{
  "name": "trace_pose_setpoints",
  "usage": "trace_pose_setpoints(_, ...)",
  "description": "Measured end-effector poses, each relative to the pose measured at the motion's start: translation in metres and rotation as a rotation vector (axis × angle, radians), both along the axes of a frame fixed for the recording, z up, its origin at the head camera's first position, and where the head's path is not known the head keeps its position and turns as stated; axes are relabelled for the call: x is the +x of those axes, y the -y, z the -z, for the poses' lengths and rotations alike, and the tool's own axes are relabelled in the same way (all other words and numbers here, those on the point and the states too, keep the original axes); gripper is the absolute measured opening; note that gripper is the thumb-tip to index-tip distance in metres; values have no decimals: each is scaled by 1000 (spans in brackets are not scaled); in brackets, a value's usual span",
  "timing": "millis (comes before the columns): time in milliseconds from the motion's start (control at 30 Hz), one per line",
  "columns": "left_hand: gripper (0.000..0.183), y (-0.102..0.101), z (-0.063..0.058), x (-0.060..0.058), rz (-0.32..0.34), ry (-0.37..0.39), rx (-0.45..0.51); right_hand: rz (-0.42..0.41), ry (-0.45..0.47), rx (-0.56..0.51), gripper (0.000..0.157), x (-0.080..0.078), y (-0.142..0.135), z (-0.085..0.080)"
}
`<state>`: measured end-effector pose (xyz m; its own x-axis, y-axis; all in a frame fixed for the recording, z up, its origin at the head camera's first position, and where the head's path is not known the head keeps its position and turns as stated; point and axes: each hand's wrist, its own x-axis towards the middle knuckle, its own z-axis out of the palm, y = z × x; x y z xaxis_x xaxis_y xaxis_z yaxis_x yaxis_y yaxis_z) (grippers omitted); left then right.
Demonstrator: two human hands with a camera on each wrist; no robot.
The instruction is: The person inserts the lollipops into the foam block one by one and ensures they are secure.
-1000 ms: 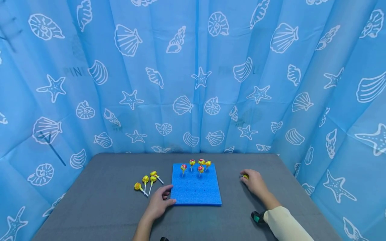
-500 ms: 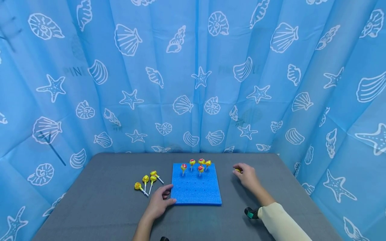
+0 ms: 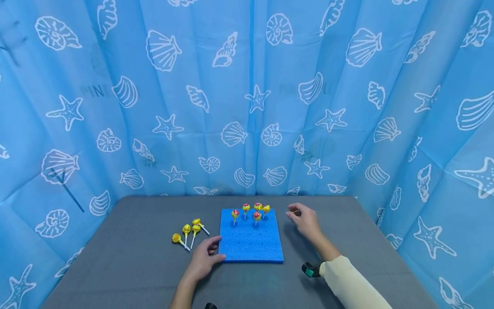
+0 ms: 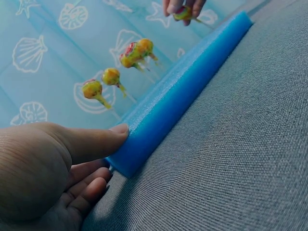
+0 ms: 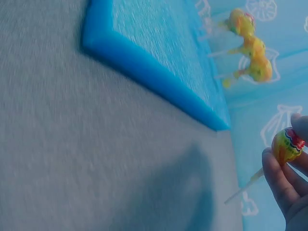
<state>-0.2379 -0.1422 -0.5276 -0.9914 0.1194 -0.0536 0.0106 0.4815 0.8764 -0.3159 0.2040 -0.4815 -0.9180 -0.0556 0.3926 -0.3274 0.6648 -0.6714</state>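
Observation:
My right hand (image 3: pixel 306 221) pinches a yellow-and-red wrapped lollipop (image 5: pixel 288 146) by its candy head, above the table to the right of a blue foam board (image 3: pixel 251 252). In the right wrist view the white stick slants down and away from the fingers. Several lollipops (image 3: pixel 257 216) stand upright in the board's far part, and small holes dot its nearer part. Resting against the board's left edge is my left hand (image 3: pixel 202 259); its thumb lies straight on the edge in the left wrist view, the other fingers loosely bent beside it.
Several loose lollipops (image 3: pixel 196 229) lie on the grey cloth-covered table (image 3: pixel 127 257), left of the board. A blue curtain (image 3: pixel 247 150) with white shell prints hangs behind. A black strap device (image 3: pixel 310 270) sits at the right wrist.
My right hand has moved left with the lollipop, from the table's right side to near the board's far right corner. The left hand and the board have stayed still.

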Motion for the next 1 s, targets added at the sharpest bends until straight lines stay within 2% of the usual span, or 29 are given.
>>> trace_pose_setpoints(633,58,1,0,1,1,-18,-4,-23,28,-242,18,7,43,-11)
trace_pose_setpoints(800,59,0,0,1,-1,-14,-6,-63,23,-316,18,7,51,-13)
trace_pose_setpoints(1000,59,0,0,1,-3,-12,1,-79,24,-329,19,7,59,-10)
